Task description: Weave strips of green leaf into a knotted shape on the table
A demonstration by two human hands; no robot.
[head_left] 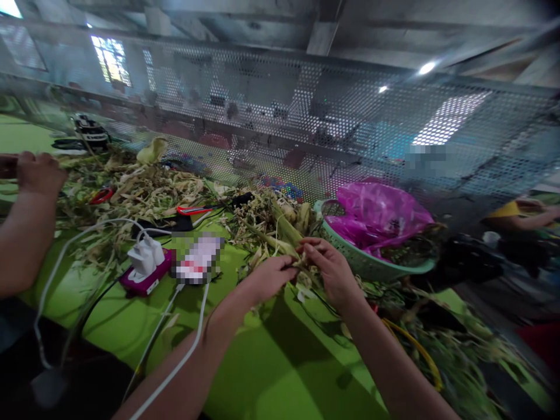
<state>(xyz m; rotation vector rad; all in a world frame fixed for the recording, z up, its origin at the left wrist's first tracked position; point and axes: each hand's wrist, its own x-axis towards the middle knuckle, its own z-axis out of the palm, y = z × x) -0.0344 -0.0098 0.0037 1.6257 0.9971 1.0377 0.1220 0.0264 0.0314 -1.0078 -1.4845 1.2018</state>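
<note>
My left hand point(272, 274) and my right hand point(330, 265) meet over the green table point(262, 350), fingers pinched closed. Between them is a pale green leafy strip point(286, 224), husk-like, its upper end reaching up and left onto a heap of dried plant pieces. Just what lies under the fingertips is partly hidden. Loose pale leaf bits point(304, 291) hang or lie below my fingers.
A green basket point(376, 262) with a purple plastic bag point(380, 216) stands right. Left are a phone point(199, 259), a magenta power strip point(146, 280), cables and red-handled scissors point(195, 210). Another person's hand point(39, 172) is far left. A perforated metal screen point(262, 116) stands behind.
</note>
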